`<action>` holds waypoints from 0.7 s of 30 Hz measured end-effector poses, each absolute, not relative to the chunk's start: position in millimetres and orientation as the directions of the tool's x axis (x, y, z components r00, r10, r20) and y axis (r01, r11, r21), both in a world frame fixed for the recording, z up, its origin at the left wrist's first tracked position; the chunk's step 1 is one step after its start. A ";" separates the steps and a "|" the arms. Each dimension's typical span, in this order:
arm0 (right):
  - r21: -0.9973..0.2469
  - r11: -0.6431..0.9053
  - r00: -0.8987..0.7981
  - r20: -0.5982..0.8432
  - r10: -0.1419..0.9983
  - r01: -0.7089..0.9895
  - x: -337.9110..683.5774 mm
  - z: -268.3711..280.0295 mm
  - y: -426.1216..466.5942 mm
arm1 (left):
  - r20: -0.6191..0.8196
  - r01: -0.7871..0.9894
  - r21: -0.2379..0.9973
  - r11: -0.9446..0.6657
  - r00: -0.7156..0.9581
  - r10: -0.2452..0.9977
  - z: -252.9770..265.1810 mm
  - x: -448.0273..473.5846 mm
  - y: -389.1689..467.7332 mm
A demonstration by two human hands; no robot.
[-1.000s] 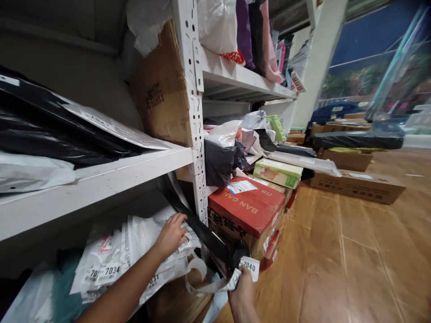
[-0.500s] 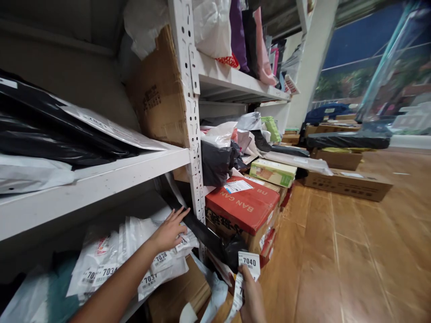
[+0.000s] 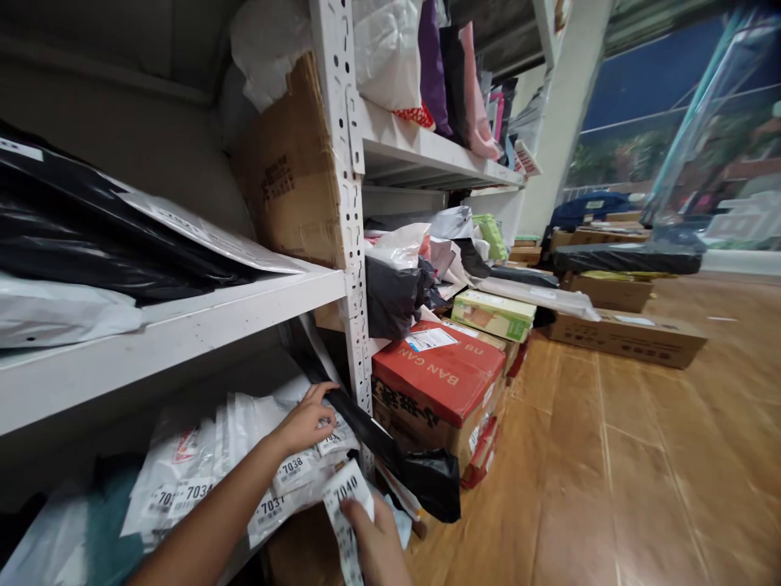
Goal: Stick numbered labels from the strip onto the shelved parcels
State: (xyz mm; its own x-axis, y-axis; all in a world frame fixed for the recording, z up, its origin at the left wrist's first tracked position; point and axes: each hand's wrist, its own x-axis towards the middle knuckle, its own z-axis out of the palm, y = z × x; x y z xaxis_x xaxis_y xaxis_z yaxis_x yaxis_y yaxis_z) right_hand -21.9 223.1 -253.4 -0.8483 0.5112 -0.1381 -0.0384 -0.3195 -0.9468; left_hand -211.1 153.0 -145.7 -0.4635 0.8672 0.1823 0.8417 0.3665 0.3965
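A long, narrow black plastic-wrapped parcel [image 3: 381, 443] slants out of the lower shelf past the white upright, its loose end hanging over the floor. My left hand [image 3: 308, 421] is at its near edge, fingers curled against the black plastic, above white parcels. Between thumb and fingers, my right hand [image 3: 379, 537] pinches a strip of white number labels [image 3: 347, 509]; the top one reads 7040. The strip is just below the black parcel. Clear-bagged white parcels [image 3: 244, 423] with labels such as 7037 and 7038 lie on the lower shelf under my left forearm.
The white perforated upright [image 3: 354, 244] and shelf edge [image 3: 244, 313] stand close above my left arm. Beyond the upright is a red box [image 3: 439, 370] stacked on other cartons. A flat cardboard box [image 3: 628, 338] lies on the wooden floor [image 3: 579, 472]. Black parcels [image 3: 103, 220] fill the shelf above.
My right hand has moved left with the label strip, toward the shelf. My left hand's fingers, spread before, are now curled at the black parcel. The parcel's outer end has dropped slightly.
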 end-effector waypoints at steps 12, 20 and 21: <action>-0.886 -0.411 -0.915 0.037 0.401 -0.216 -95.5 -265.2 256.1 | 0.092 0.646 0.682 0.344 -0.542 0.835 -161.6 -223.7 153.8; -0.952 -0.261 -0.923 0.051 0.381 -0.160 -89.6 -253.0 268.5 | 0.093 0.644 0.652 0.401 -0.592 0.800 -156.9 -214.3 154.3; -0.952 -0.259 -0.923 0.053 0.381 -0.162 -90.3 -252.0 269.2 | 0.097 0.651 0.644 0.402 -0.591 0.801 -155.5 -213.3 153.4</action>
